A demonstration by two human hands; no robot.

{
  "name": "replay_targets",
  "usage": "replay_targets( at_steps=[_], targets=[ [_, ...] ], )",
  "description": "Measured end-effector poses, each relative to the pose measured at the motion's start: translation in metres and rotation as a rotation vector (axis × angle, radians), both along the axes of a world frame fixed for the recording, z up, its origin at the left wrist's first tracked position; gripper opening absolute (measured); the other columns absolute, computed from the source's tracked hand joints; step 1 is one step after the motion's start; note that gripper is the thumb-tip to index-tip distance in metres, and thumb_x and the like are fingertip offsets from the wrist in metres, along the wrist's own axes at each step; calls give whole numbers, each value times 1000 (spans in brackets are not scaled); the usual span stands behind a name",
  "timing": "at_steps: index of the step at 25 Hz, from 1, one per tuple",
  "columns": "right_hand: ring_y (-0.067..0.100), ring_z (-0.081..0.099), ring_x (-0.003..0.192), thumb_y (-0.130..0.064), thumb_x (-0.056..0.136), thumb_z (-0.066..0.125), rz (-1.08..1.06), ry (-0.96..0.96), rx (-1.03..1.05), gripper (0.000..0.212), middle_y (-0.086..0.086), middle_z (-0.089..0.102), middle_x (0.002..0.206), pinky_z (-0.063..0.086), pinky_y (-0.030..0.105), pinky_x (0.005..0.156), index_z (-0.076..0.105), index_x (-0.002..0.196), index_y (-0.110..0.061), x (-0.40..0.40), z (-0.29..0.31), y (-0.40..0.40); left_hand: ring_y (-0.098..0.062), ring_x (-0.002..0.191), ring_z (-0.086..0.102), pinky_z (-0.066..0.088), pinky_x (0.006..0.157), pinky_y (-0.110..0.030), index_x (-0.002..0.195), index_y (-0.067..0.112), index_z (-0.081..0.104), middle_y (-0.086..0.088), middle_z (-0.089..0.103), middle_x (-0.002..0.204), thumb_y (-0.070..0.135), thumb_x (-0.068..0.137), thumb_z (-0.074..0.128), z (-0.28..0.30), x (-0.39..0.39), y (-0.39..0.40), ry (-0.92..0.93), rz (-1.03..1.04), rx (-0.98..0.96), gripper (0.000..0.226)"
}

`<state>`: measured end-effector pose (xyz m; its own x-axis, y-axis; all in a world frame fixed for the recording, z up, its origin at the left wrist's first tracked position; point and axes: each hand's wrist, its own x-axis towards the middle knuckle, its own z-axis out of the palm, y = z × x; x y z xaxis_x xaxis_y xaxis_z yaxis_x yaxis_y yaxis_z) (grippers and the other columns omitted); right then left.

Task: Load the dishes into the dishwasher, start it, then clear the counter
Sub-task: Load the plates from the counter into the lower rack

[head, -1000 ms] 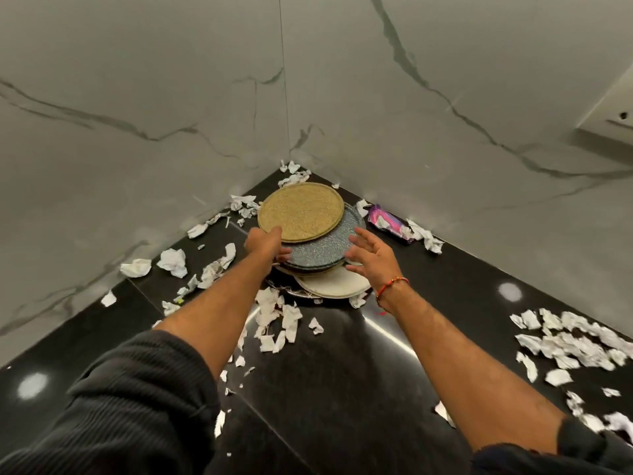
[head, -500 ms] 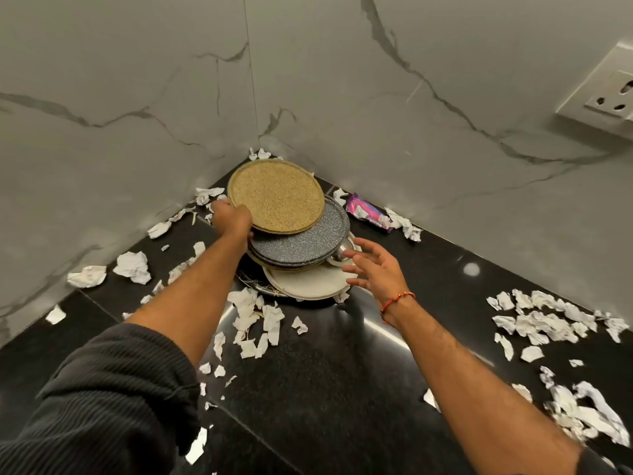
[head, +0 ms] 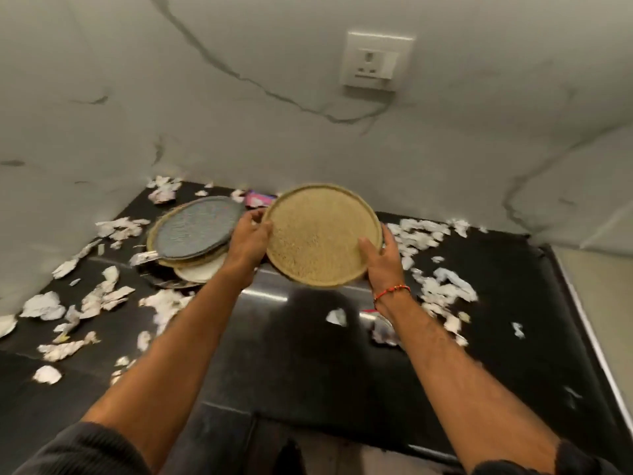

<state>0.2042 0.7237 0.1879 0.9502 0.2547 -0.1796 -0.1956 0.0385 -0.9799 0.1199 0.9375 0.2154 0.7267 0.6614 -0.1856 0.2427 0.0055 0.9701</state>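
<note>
I hold a round tan speckled plate [head: 318, 234] in the air above the black counter [head: 274, 354], tilted toward me. My left hand [head: 248, 240] grips its left rim and my right hand [head: 380, 255] grips its right rim, thumb on the top face. To the left, in the counter's corner, sits the stack it came from: a grey speckled plate [head: 197, 228] on top, tan rims under it and a white plate [head: 202, 270] at the bottom.
Torn white paper scraps [head: 106, 296] litter the counter on both sides. A pink wrapper [head: 257, 199] lies against the marble wall behind the plates. A wall socket [head: 376, 61] sits above. The counter's right edge [head: 589, 337] runs down the right side.
My left hand has lifted the tan plate off the stack and carried it right, and my right hand has taken hold of its other rim. The view has swung to the right.
</note>
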Motion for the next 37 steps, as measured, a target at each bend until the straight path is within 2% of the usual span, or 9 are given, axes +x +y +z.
replay_targets(
  at_steps=[3, 8, 11, 15, 19, 22, 27, 32, 37],
  targets=[
    [19, 57, 113, -10, 94, 60, -236, -51, 14, 53, 2, 55, 126, 52, 24, 79, 43, 143, -19, -20, 5, -134, -30, 101, 67, 61, 76, -57, 127, 21, 56, -10, 62, 118, 18, 105, 49, 1, 11, -122, 4, -255, 29, 23],
    [20, 59, 118, -8, 91, 61, -543, -10, 66, 56, 3, 58, 131, 52, 39, 99, 44, 144, -19, -91, -17, -349, -29, 94, 68, 63, 61, -46, 132, 23, 58, -8, 61, 116, 30, 106, 50, -3, 8, -338, 24, -539, 23, 28],
    [19, 60, 115, -5, 93, 59, -797, 32, 119, 49, -2, 62, 124, 52, 37, 99, 49, 137, -23, -153, -33, -451, -27, 99, 69, 63, 60, -42, 132, 25, 60, -5, 65, 117, 34, 105, 50, -19, -5, -451, 63, -776, 59, 30],
    [20, 63, 107, -9, 93, 58, -1053, 134, 164, 54, 0, 61, 124, 56, 45, 94, 46, 142, -26, -226, -60, -529, -24, 103, 71, 63, 73, -49, 135, 33, 53, 3, 67, 119, 28, 100, 54, -42, -32, -554, 157, -1084, 113, 36],
    [25, 63, 98, -7, 90, 56, -1282, 234, 192, 53, 6, 61, 123, 56, 42, 80, 50, 140, -25, -289, -79, -571, -25, 91, 73, 60, 55, -39, 128, 31, 50, -3, 67, 112, 20, 102, 54, -53, -55, -618, 317, -1299, 137, 28],
    [27, 62, 101, -12, 93, 55, -1369, 277, 107, 44, 5, 61, 119, 57, 40, 73, 51, 135, -26, -328, -86, -597, -22, 88, 75, 63, 60, -40, 134, 17, 55, -9, 71, 116, 30, 100, 62, -62, -56, -654, 354, -1466, 185, 36],
    [15, 60, 89, -10, 97, 56, -1410, 217, -93, 24, -3, 61, 102, 52, 23, 68, 49, 119, -19, -359, -86, -652, -17, 99, 66, 58, 72, -34, 146, 18, 43, -4, 62, 129, 28, 101, 60, -81, -64, -727, 351, -1717, 303, 49],
    [20, 56, 80, -1, 88, 65, -1491, 230, -182, 24, 8, 62, 87, 51, 37, 74, 56, 90, -23, -351, -125, -738, -24, 121, 57, 49, 92, -40, 149, 28, 38, -2, 56, 138, 27, 106, 49, -115, -54, -824, 465, -1723, 194, 44],
    [21, 62, 78, 0, 80, 73, -1480, 367, -337, 31, 0, 67, 79, 55, 40, 77, 62, 77, -29, -307, -207, -828, -28, 142, 39, 38, 107, -50, 152, 30, 34, -5, 42, 155, 74, 97, 26, -194, -21, -928, 668, -1523, 21, 71]
  ],
)
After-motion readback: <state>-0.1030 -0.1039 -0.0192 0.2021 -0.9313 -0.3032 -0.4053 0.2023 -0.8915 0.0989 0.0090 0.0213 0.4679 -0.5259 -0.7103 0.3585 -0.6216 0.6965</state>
